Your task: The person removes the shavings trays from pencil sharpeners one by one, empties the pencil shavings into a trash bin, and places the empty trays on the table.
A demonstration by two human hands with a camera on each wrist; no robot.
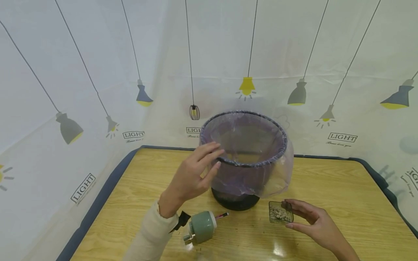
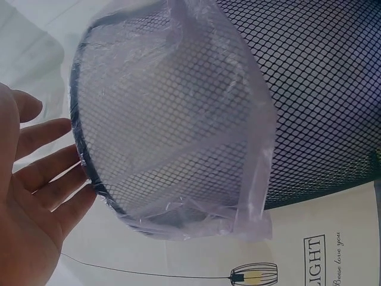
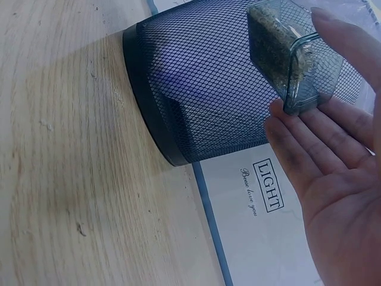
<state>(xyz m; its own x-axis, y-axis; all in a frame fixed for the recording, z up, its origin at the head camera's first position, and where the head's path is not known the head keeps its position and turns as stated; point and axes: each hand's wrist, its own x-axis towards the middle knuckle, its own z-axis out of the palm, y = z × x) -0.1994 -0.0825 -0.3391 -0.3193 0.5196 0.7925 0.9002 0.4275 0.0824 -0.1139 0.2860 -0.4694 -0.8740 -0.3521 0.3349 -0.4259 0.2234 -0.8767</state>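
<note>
Across the upper frame, pale backdrop [image 1: 222, 40] printed with hanging lamps; filling much of the lower half, wooden table [image 1: 326, 181]. Near centre, upright on the wood, black mesh bin [image 1: 240, 203], with translucent purple liner [image 1: 281, 181] folded over the rim. At the rim's left, left hand [image 1: 196, 172], fingers extended, gripping nothing. At lower right, right hand [image 1: 315, 222]. At lower centre, on the table, green sharpener [image 1: 203, 227]. Pinched between right thumb and fingers, beside the bin, clear container [image 1: 281, 212] with pale and dark bits inside. Projecting from the sharpener's right end, pencil [image 1: 222, 215].

Lamp-printed sheeting [image 1: 218, 54] around a table [image 1: 321, 181] suggests a booth.
</note>
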